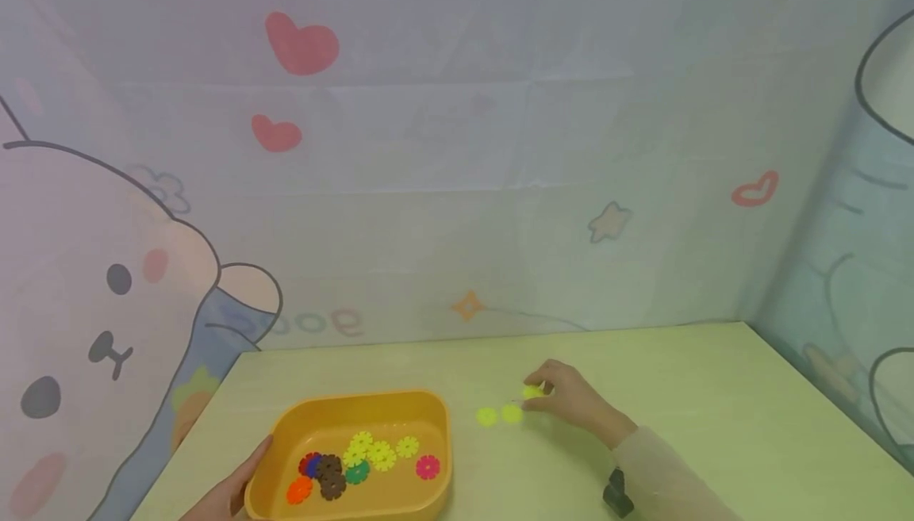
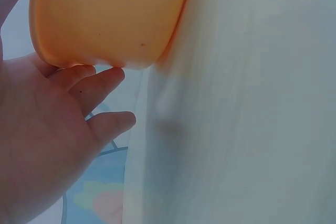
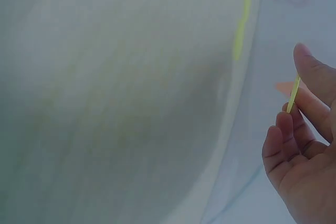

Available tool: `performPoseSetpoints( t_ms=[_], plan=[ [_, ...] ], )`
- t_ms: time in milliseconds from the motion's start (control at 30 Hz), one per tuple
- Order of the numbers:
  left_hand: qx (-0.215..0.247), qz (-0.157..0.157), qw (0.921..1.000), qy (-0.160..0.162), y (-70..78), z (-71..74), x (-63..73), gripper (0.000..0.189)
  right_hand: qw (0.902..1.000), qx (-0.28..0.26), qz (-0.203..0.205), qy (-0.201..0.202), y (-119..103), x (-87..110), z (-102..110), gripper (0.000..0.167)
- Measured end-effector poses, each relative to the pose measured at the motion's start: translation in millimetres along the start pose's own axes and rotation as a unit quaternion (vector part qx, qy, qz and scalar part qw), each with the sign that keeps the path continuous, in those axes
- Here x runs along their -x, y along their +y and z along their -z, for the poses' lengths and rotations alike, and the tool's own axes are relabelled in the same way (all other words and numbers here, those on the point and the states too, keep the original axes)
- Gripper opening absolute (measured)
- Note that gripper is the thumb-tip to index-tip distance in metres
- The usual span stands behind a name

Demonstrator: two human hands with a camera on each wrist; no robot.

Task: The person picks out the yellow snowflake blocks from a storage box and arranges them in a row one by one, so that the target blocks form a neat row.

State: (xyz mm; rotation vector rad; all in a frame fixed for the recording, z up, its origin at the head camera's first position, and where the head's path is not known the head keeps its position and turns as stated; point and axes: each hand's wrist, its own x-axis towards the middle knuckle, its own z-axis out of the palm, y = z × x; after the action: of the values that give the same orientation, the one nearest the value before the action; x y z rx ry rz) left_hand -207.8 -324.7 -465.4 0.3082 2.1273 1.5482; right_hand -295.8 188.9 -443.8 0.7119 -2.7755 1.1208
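Note:
In the head view my right hand [image 1: 571, 400] pinches a yellow notched disc [image 1: 532, 392] just over the table. Edge-on, that disc [image 3: 294, 94] shows between thumb and fingers in the right wrist view. Two more yellow discs, one left [image 1: 487, 416] and one nearer the hand [image 1: 512, 413], lie flat on the table. My left hand [image 1: 232, 485] holds the left end of a yellow-orange tray [image 1: 357, 407]; the left wrist view has its fingers [image 2: 100, 85] against the outer wall, with part of the thumb cut off by the frame.
Inside the tray are several yellow discs [image 1: 381, 453], brown discs [image 1: 332, 485], an orange disc [image 1: 300, 490], a green disc [image 1: 358, 471] and a pink disc [image 1: 428, 467]. A printed cloth [image 1: 443, 227] hangs behind the table [image 1: 685, 410]. A dark object [image 1: 617, 494] sits by the right sleeve.

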Motion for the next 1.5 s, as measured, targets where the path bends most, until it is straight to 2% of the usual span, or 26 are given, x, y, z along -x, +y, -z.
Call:
performPoseSetpoints(
  t_ms=[133,300,533,667,800,1033,1300,1500],
  plan=[
    [-0.012,0.009,0.9998,0.013,1.6,-2.6,1.3,0.098,0.9996,0.008,-0.028,-0.004,4,0.7,-2,0.039],
    [0.010,0.011,0.9998,0.012,1.9,-2.7,1.4,0.098,0.9989,0.013,-0.044,-0.011,10,-1.5,-4,0.038],
    [0.024,0.008,0.9997,0.008,0.4,-1.9,1.4,0.099,0.9980,-0.001,-0.045,-0.044,15,-4.4,-6,0.039],
    [0.012,0.009,0.9998,0.012,0.2,-2.8,2.0,0.098,0.9977,0.004,-0.031,-0.061,11,-4.4,-6,0.039],
    [0.020,0.014,0.9996,0.014,1.3,-3.5,1.6,0.096,0.9974,0.018,-0.017,-0.068,11,-4.9,-7,0.036],
    [0.088,-0.001,0.9959,-0.020,-0.2,-0.1,2.6,0.093,0.9968,0.022,-0.019,-0.074,17,-6.3,-10,0.032],
    [0.086,0.003,0.9963,-0.011,-0.9,-1.5,2.5,0.095,0.9968,0.024,-0.017,-0.074,18,-7.0,-11,0.036],
    [0.102,0.004,0.9947,-0.006,2.9,-6.2,5.3,0.096,0.9974,0.007,-0.044,-0.056,9,-11.4,-6,0.040]
  ],
)
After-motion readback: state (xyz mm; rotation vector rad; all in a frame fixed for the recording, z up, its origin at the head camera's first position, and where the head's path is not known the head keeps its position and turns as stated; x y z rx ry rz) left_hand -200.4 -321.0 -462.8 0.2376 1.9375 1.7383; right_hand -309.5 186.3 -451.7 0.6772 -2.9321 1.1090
